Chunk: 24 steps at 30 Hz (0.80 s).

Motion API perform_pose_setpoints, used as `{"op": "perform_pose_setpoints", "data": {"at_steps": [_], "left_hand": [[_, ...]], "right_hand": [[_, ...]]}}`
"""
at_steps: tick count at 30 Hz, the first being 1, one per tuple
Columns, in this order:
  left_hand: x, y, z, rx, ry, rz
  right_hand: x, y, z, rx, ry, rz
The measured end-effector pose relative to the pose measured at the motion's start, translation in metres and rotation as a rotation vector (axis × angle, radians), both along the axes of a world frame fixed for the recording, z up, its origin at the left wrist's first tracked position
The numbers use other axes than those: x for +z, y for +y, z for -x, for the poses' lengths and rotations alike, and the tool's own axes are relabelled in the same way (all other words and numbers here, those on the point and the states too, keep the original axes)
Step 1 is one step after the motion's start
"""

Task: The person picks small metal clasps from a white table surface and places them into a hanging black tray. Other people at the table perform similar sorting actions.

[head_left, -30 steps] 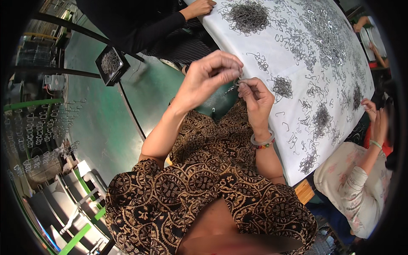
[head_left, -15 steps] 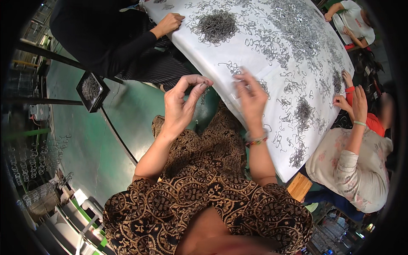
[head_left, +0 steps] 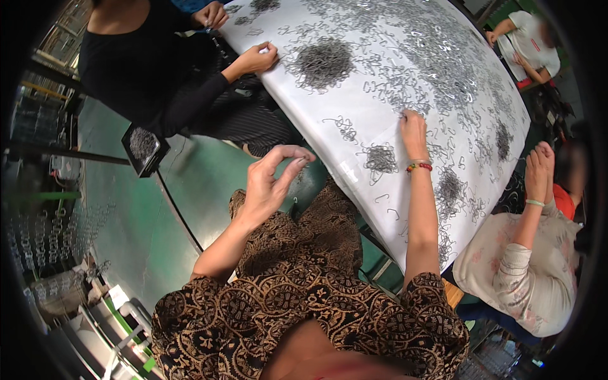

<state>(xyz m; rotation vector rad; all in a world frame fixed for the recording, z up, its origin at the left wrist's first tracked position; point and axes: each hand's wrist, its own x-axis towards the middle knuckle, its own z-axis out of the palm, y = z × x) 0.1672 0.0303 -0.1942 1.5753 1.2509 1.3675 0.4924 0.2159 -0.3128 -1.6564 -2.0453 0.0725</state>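
My left hand (head_left: pixel 271 183) is raised off the table's near left edge, over my lap. Its thumb and forefinger are pinched together on small wire hooks (head_left: pixel 303 170), which dangle partly hidden below the fingertips. Over the white-covered table (head_left: pixel 361 123), my right hand (head_left: pixel 415 134) reaches forward with fingers bent and closed at the edge of the scattered hooks (head_left: pixel 396 88). What those fingers pinch, if anything, is too small to make out. A small dark pile of hooks (head_left: pixel 380 158) lies left of my right wrist.
A larger hook pile (head_left: pixel 324 63) sits farther off, before a co-worker in black (head_left: pixel 126 57) whose hand rests at the table edge. More people sit along the right side, one in a pale floral top (head_left: pixel 513 272). A black tray of hooks (head_left: pixel 144 147) stands at left.
My right hand has moved from beside my left hand, forward and right onto the scattered hooks. My left hand stays pinched, slightly lower in view. The co-worker at right has brought both hands together.
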Motion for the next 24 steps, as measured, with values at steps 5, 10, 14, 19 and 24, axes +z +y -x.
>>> {"op": "perform_pose_setpoints", "data": {"at_steps": [5,10,14,19,24], "left_hand": [[-0.008,-0.007,-0.001,-0.038,-0.013,0.039],[-0.011,-0.013,0.003,0.0,-0.012,0.001],[-0.022,-0.012,0.007,0.036,0.015,-0.068],[-0.035,-0.003,0.004,0.038,-0.024,-0.007],[-0.038,-0.002,0.004,0.03,-0.039,-0.013]], "right_hand": [[-0.004,0.001,0.004,0.042,-0.044,-0.012],[0.014,0.007,0.016,-0.02,-0.306,0.062],[0.054,-0.037,0.059,0.121,0.145,0.029],[0.101,-0.142,0.132,0.414,0.752,0.353],[0.109,-0.169,0.176,0.405,0.683,0.251]]}}
